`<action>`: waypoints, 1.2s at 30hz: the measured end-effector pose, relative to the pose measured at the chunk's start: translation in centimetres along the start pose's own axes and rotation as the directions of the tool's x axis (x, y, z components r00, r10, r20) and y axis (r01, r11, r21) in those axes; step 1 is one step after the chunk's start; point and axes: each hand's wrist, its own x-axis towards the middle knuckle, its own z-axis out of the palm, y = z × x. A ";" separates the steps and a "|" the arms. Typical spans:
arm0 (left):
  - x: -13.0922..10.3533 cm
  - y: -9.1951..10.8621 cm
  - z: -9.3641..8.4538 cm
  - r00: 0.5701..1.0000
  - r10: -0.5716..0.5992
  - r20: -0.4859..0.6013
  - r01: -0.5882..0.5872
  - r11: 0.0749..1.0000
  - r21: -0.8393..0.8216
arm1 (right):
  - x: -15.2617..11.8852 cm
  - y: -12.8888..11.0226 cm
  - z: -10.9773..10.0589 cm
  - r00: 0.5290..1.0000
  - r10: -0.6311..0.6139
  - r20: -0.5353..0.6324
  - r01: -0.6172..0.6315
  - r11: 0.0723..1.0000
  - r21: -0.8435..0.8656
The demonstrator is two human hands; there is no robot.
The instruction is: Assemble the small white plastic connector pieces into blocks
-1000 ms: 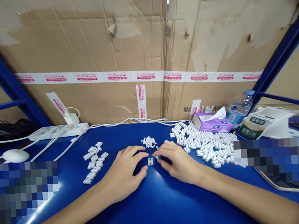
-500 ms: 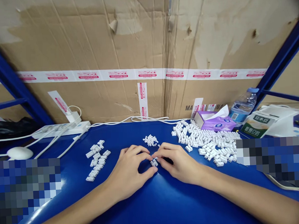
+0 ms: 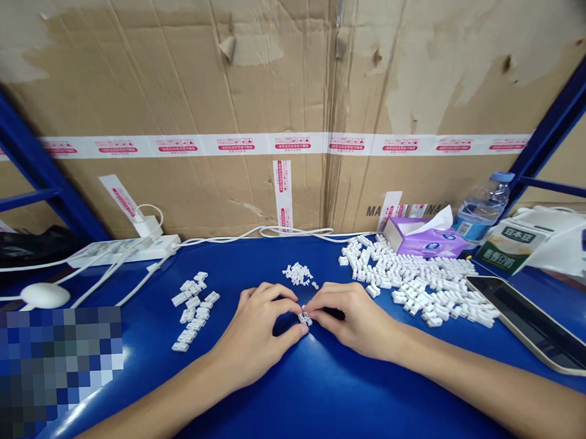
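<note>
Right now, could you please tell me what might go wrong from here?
The small white plastic block at the fingertips of the left hand and right hand could slip, being so small. The loose heap of tiny white plastic pieces just beyond might scatter if a finger brushes it.

Both hands (image 3: 262, 332) are ungloved, with slender fingers; the forearms (image 3: 150, 407) are bare, without visible sleeves.

"What does the block (image 3: 305, 319) look like?"

"Small, white and boxy, with openings in the face that shows."

"Where is it?"

"Lower centre of the frame, turned slightly askew."

"Anything with it?"

"A tiny white bit (image 3: 304, 308), right at its upper edge, mostly hidden, so its shape is unclear."
</note>
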 end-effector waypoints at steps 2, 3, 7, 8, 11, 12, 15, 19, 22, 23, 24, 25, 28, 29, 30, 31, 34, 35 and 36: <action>0.0 -0.1 -0.1 1.000 0.001 0.008 -0.001 1.000 -0.005 | -0.1 -0.1 -0.1 1.000 -0.009 0.006 0.009 1.000 -0.003; 0.0 -0.1 -0.2 1.000 -0.002 0.011 0.002 1.000 -0.010 | -0.1 -0.1 -0.1 1.000 -0.013 0.011 0.013 1.000 -0.004; 0.1 -0.1 -0.3 1.000 -0.024 0.008 0.025 0.999 -0.036 | -0.1 -0.2 -0.1 0.999 -0.033 0.006 0.033 0.999 -0.007; 0.1 -0.1 -0.3 1.000 -0.028 0.008 0.028 0.999 -0.039 | -0.1 -0.2 -0.1 0.999 -0.038 0.000 0.038 0.999 -0.007; 0.1 -0.1 -0.3 0.999 -0.033 0.006 0.033 0.998 -0.047 | 0.0 -0.2 0.0 0.998 -0.058 0.001 0.058 0.998 -0.017; 0.1 -0.1 -0.2 0.999 -0.032 0.006 0.032 0.998 -0.050 | 0.0 -0.2 0.0 0.998 -0.066 0.010 0.066 0.998 -0.023; 0.0 -0.2 -0.2 0.999 -0.032 0.007 0.033 0.998 -0.054 | -0.1 -0.2 0.1 0.997 -0.074 0.029 0.075 0.996 -0.038; 0.0 -0.1 -0.2 1.000 -0.026 0.005 0.027 0.998 -0.049 | -0.1 -0.2 0.1 0.998 -0.064 0.001 0.064 0.997 -0.045; 0.1 -0.1 -0.2 1.000 -0.018 -0.001 0.018 0.999 -0.046 | -0.1 -0.3 0.0 0.998 -0.064 -0.002 0.064 0.997 -0.046; 0.1 -0.1 -0.2 1.000 -0.017 -0.002 0.017 0.999 -0.046 | -0.1 -0.3 0.0 0.998 -0.063 0.002 0.063 0.997 -0.044; 0.1 0.0 -0.2 1.000 -0.015 -0.003 0.015 0.999 -0.047 | 0.0 -0.4 0.0 0.998 -0.060 0.004 0.061 0.997 -0.043; 0.1 0.0 -0.2 1.000 -0.014 -0.003 0.014 0.999 -0.048 | 0.0 -0.5 0.0 0.998 -0.058 0.004 0.058 0.997 -0.042; 0.0 0.0 -0.3 1.000 -0.015 -0.002 0.014 0.999 -0.050 | 0.0 -0.6 0.0 0.999 -0.051 -0.005 0.050 0.998 -0.040; 0.0 0.0 -0.3 1.000 -0.016 -0.001 0.016 0.999 -0.050 | 0.0 -0.6 0.0 0.999 -0.049 -0.008 0.049 0.998 -0.041; 0.0 0.0 -0.3 1.000 -0.018 0.001 0.018 0.999 -0.049 | -0.1 -0.7 -0.1 0.999 -0.048 -0.008 0.047 0.998 -0.042; 0.0 0.0 -0.3 1.000 -0.019 0.001 0.019 0.999 -0.049 | -0.1 -0.7 -0.1 0.999 -0.047 -0.005 0.047 0.998 -0.043; 0.1 -0.1 -0.3 1.000 -0.021 0.002 0.021 0.999 -0.049 | -0.1 -0.7 -0.1 0.999 -0.050 0.002 0.050 0.998 -0.049; 0.1 -0.1 -0.3 1.000 -0.023 0.001 0.023 0.999 -0.049 | -0.1 -0.7 -0.1 0.999 -0.049 0.004 0.049 0.997 -0.052; 0.1 -0.1 -0.3 1.000 -0.024 0.001 0.024 0.998 -0.049 | -0.1 -0.7 -0.1 0.999 -0.048 0.006 0.048 0.997 -0.057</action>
